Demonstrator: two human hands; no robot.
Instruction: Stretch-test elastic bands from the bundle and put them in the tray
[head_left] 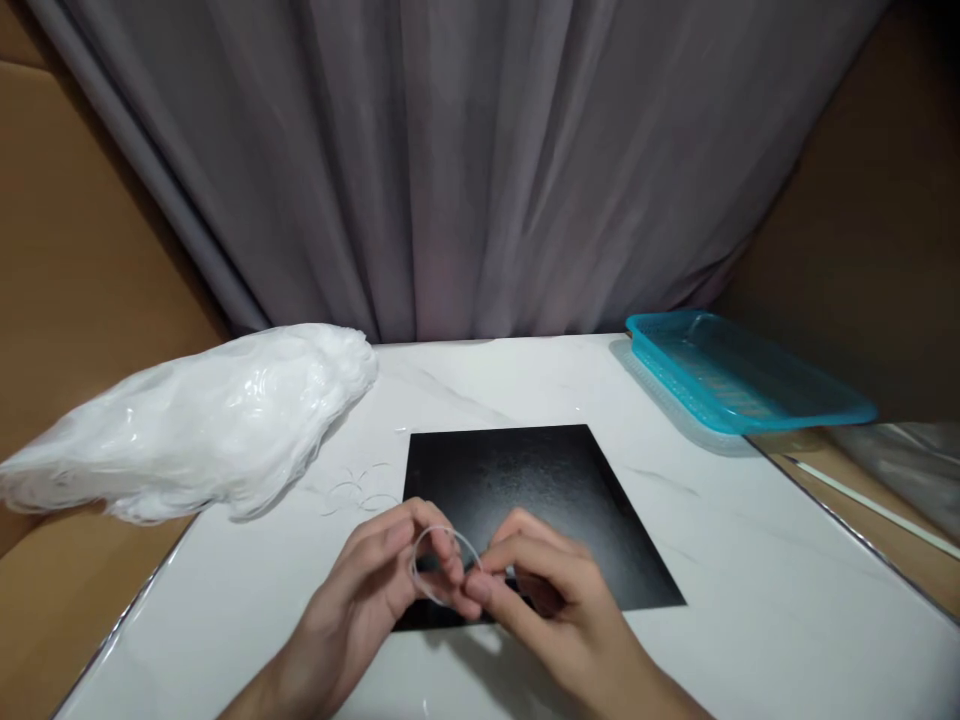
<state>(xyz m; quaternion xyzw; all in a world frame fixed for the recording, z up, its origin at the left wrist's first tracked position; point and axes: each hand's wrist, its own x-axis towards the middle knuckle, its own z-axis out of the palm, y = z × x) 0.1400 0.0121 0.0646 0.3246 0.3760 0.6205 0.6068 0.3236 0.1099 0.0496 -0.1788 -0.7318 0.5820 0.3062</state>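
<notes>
Head view showed a ring above the lower-left part of a black mat. It looked thin, pale and see-through, nearly round, with a smooth, faintly shiny rim and an open middle. The right hand pinched its four-o'clock side between thumb and forefinger. The left hand curved around its nine-o'clock side; whether those fingers gripped it, one could not tell. From the ring, similar loops lay on the white table at ten o'clock, a glossy white pile beyond them, and a blue tray at two o'clock.
</notes>
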